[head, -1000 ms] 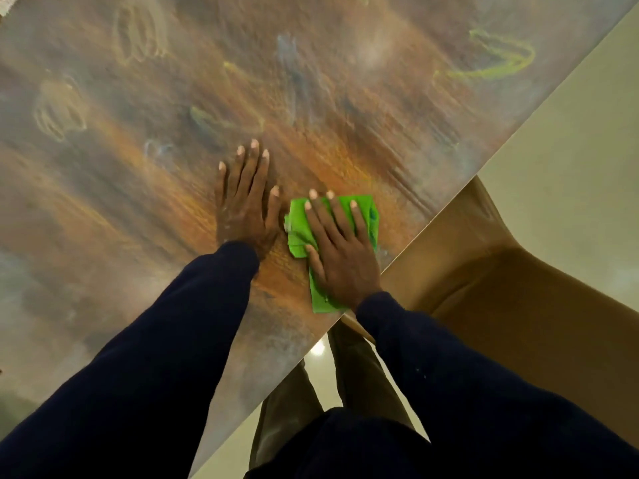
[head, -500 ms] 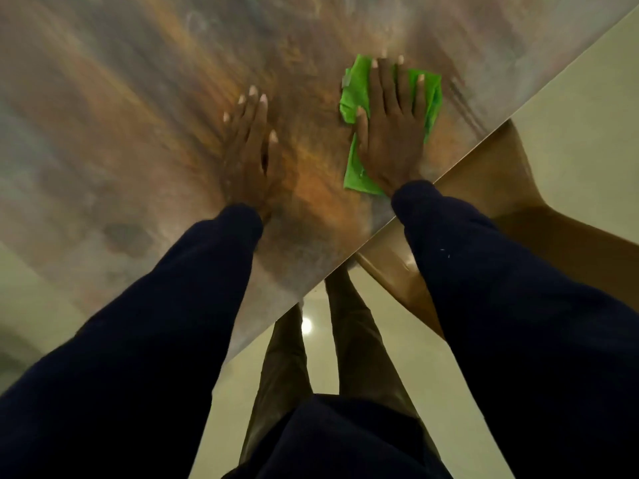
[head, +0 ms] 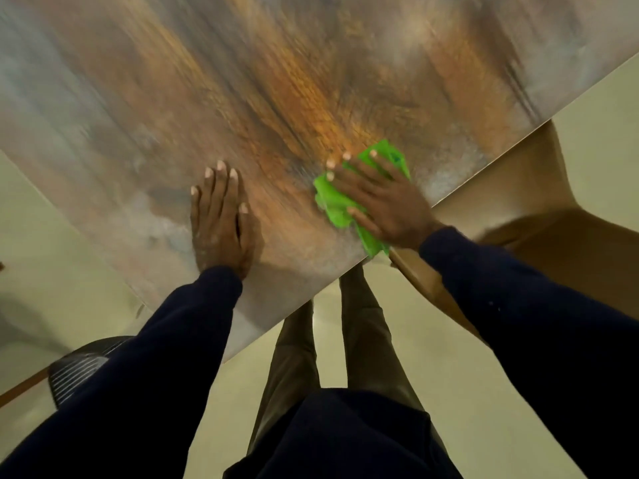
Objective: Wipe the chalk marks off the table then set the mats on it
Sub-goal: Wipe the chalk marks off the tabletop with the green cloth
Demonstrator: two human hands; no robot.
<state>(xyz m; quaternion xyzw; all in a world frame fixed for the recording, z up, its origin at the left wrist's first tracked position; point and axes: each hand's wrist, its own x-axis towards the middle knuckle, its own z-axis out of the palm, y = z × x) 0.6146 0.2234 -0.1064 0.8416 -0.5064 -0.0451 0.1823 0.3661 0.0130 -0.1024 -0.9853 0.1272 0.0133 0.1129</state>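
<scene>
Status: my left hand [head: 219, 219] lies flat on the table [head: 242, 81], fingers straight and together, holding nothing. My right hand [head: 383, 202] presses the green cloth [head: 333, 198] down with its fingers spread and straight. The cloth is pinned, not gripped. It sits close to the near edge of the table, with its lower end right at that edge.

Risks, as I judge them:
- A stroke toward me could push the cloth off the edge onto the floor [head: 466, 392], because nothing but palm pressure holds it.
- The cloth is bunched under my palm, so it could slip out or wipe unevenly.
- A pale haze shows on the surface near the edge. Chalk may be smearing rather than lifting.
- My left palm, resting on the wiped area, could pick up dust and print it back.
- The view is blurred, so faint marks could be missed.

Count: one table, one cloth, two hands. No distinct chalk mark can be counted. No mats are in view. One brown seat [head: 553, 236] stands beside the table. One dark ribbed object [head: 76, 368] sits at lower left, and I cannot tell what it is.
</scene>
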